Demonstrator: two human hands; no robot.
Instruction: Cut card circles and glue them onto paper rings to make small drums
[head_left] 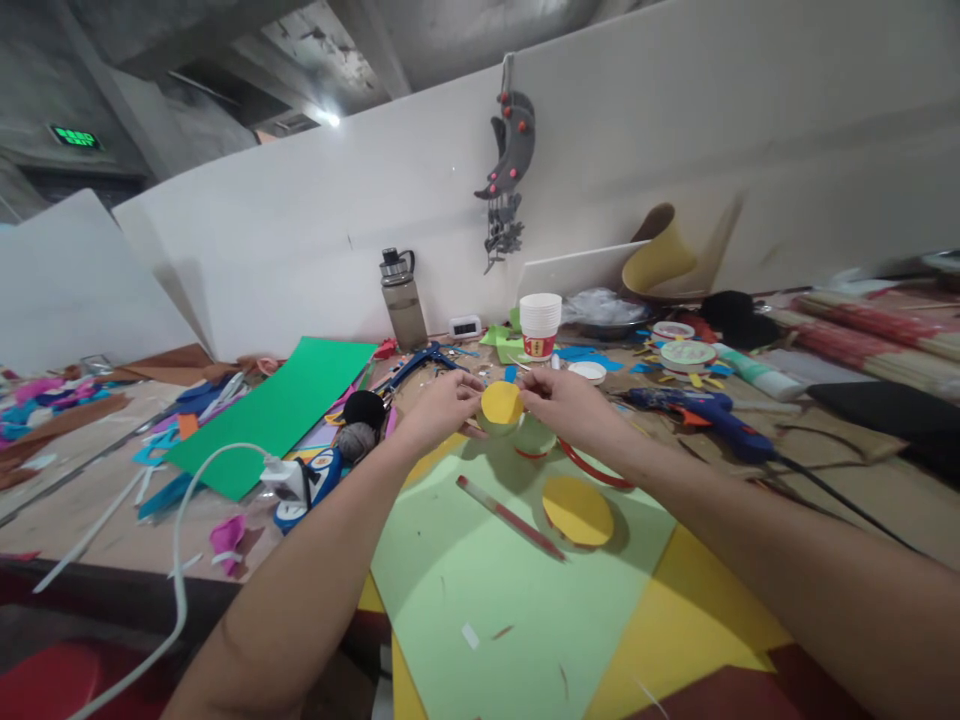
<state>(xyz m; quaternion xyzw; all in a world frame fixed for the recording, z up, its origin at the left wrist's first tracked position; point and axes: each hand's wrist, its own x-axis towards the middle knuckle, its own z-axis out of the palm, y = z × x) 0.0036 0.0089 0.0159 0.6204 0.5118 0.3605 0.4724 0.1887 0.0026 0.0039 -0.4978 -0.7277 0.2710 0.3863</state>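
My left hand (441,404) and my right hand (564,400) meet over the middle of the table, both pinching a small yellow paper disc (501,403) from either side. The disc sits against the mouth of a pale green paper cup (531,437) lying just under my hands. A second, larger yellow disc (577,510) rests on the light green sheet (510,590) below them. A red-tipped pencil (510,516) lies slantwise on that sheet, left of the larger disc.
A stack of white paper cups (540,325), a grey water bottle (403,298), a blue glue gun (705,408) with its cord, a dark green foam sheet (283,408) and a white power strip (289,478) surround the work spot. Coloured scraps litter the left side.
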